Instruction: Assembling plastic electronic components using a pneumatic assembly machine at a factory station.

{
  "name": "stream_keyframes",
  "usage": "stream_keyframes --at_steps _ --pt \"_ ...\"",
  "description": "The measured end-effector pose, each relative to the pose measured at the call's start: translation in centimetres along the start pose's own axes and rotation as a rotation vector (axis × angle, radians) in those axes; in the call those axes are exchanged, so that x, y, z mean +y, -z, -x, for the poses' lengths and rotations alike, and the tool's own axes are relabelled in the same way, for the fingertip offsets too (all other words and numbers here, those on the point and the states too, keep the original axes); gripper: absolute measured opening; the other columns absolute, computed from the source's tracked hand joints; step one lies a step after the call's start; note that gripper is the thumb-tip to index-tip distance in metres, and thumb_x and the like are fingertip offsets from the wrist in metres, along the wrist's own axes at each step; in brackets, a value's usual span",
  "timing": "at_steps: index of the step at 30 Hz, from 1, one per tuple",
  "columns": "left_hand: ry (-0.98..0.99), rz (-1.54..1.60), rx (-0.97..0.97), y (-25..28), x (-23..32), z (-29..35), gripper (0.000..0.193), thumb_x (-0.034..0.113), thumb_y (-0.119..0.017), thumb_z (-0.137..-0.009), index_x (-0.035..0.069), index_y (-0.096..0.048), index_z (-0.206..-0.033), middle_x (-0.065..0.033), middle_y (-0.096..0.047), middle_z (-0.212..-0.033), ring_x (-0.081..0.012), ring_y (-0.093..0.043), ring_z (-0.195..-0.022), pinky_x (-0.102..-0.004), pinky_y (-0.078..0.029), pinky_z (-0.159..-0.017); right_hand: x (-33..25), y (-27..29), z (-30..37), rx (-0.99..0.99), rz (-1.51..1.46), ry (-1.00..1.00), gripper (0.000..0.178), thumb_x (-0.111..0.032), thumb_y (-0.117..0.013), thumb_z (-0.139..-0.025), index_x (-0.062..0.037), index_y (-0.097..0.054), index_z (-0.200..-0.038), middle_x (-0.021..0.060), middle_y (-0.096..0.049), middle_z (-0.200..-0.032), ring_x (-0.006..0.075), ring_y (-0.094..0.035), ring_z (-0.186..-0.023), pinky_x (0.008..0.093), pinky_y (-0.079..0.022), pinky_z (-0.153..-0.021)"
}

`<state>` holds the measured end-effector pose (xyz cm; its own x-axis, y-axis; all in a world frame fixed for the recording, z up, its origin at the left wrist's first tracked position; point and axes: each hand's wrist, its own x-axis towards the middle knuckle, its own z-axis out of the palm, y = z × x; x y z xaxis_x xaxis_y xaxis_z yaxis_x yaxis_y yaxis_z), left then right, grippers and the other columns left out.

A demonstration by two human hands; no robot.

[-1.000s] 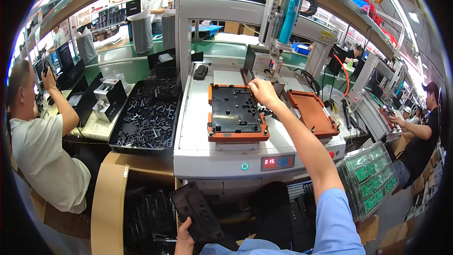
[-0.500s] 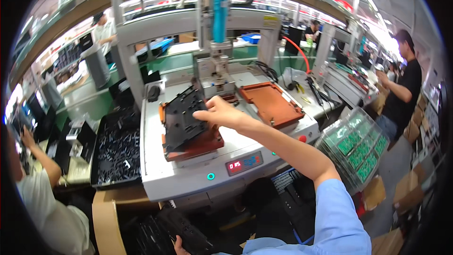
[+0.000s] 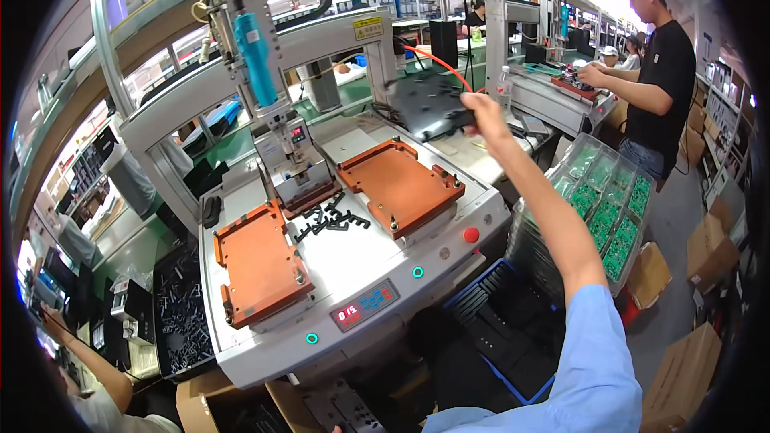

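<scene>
My right hand [image 3: 485,120] is closed on the edge of a black plastic panel [image 3: 429,104]. It holds the panel up in the air, beyond the right-hand orange fixture; the panel is smeared by motion. At the lower edge, only a fingertip of my left hand [image 3: 337,429] shows, against a dark plastic housing [image 3: 346,407] with holes in it. The rest of that hand is out of view. On the machine's white bed stand two orange fixtures, the left one [image 3: 261,265] and the right one [image 3: 401,184], both bare. Several small black plastic pieces [image 3: 330,220] lie between them.
The screwdriving head [image 3: 293,164] hangs behind the fixtures. A red button [image 3: 471,235] is on the machine's front. Black parts fill a tray [image 3: 183,313] at left. Clear trays of green boards [image 3: 597,200] stand at right, near a co-worker [image 3: 658,72]. A blue-edged crate [image 3: 521,329] sits below.
My right hand has lifted the black panel off the left fixture and carried it right and away. Both fixtures and the small black pieces now show. The view has turned right.
</scene>
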<state>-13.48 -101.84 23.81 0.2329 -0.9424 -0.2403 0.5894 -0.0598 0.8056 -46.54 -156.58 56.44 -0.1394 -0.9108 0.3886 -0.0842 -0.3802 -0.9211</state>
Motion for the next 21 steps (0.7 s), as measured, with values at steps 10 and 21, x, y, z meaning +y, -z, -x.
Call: stream_keyframes --at_steps 10,21 --pt "0.566 0.131 0.311 -1.7 3.0 -1.7 0.06 0.019 -0.071 -0.078 0.005 -0.045 -0.13 -0.011 -0.059 -0.114 -0.0262 -0.056 -0.107 -0.0393 -0.044 -0.095 19.5 7.9 -5.4 0.029 -0.221 -0.308 0.023 -0.032 -0.059 -0.09 -0.0098 -0.057 -0.093 0.0043 -0.057 -0.075 0.0159 -0.053 -0.052 0.0303 -0.041 -0.041" --pt "0.292 0.153 -0.013 -4.9 4.3 -0.7 0.067 0.02 -0.075 -0.071 0.003 -0.046 -0.129 -0.0114 -0.058 -0.118 -0.0261 -0.059 -0.104 -0.0379 -0.048 -0.09 2.4 5.6 6.9 -0.003 0.146 0.283 0.018 -0.011 -0.05 -0.093 -0.0007 -0.061 -0.103 0.0054 -0.062 -0.094 0.0114 -0.057 -0.08 0.0237 -0.045 -0.073"
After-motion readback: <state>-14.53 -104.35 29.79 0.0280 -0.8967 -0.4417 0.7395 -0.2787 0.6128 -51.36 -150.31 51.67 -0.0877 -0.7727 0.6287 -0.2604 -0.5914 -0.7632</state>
